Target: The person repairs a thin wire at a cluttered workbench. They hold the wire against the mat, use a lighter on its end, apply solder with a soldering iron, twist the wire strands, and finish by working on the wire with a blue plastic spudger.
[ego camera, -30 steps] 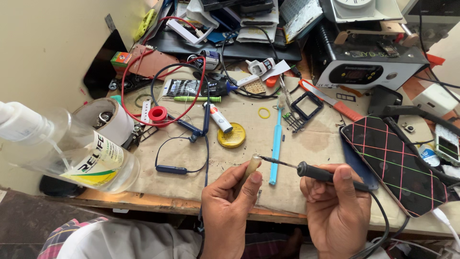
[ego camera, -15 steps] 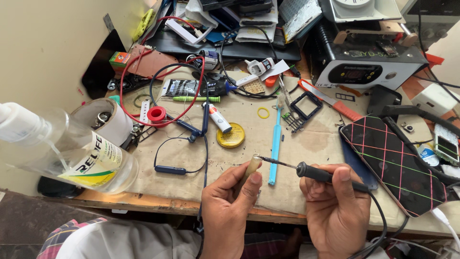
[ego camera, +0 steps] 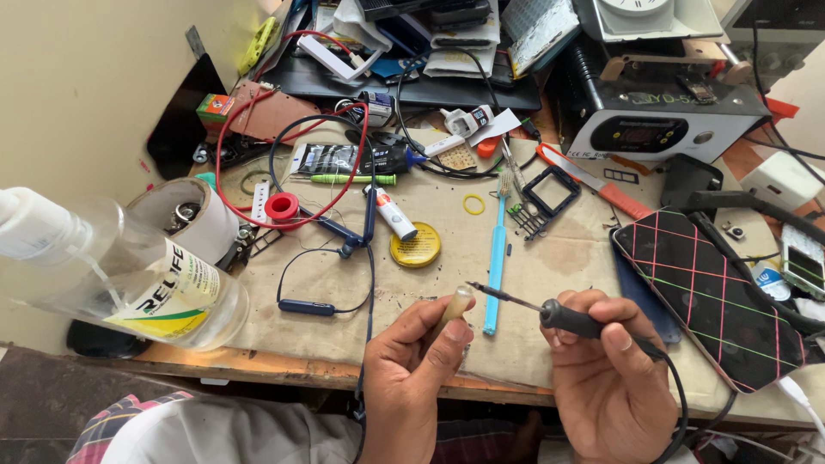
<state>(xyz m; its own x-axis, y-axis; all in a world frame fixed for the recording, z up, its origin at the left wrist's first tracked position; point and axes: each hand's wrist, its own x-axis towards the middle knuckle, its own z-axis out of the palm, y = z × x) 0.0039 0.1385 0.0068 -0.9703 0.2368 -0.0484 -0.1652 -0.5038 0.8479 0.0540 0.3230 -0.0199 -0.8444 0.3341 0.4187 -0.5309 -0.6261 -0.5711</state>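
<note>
Right hand (ego camera: 606, 378) fingers closed around soldering iron (ego camera: 550, 314), tip touching a small tan piece (ego camera: 457, 306), perhaps solder, pinched by left hand (ego camera: 412, 369); next needs steadiness

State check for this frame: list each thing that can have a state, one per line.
left hand: closed on a small pale stick, held upright.
right hand: gripping the soldering iron, tip toward the stick.
yellow tin: lid on, lying flat.
clear bottle: lying on its side.
patterned phone: lying flat.
blue toothbrush: lying flat, untouched.
</note>
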